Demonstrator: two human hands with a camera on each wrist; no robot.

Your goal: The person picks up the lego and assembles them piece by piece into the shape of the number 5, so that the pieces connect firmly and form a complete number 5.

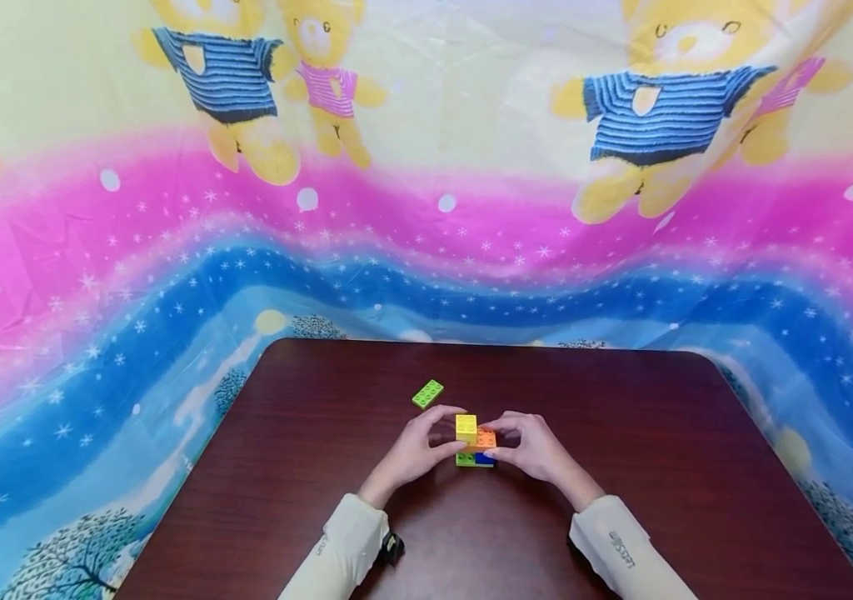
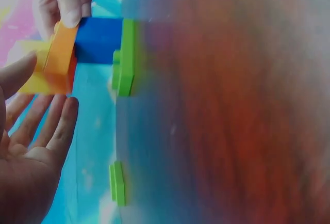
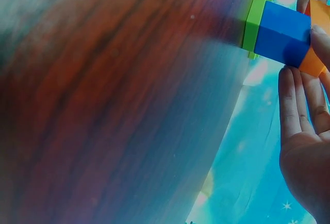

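Note:
A small stack of toy building bricks stands on the table between the two hands. Its base is a flat green brick (image 2: 127,59), with a blue brick (image 3: 283,34) on one end. An orange brick (image 2: 62,56) lies across the blue one and juts out over the bare green studs. On the orange overhang sits a yellow brick (image 1: 466,427). My left hand (image 1: 417,450) holds the yellow brick from the left between thumb and fingers. From the other side my right hand (image 1: 535,447) pinches the orange brick, its fingertips close to the blue one.
A loose flat green brick (image 1: 427,393) lies on the dark brown table (image 1: 306,433), beyond the left hand. Behind the table hangs a cloth (image 1: 426,250) printed with bears and snowflakes. Pale sleeves (image 1: 351,533) cover both forearms.

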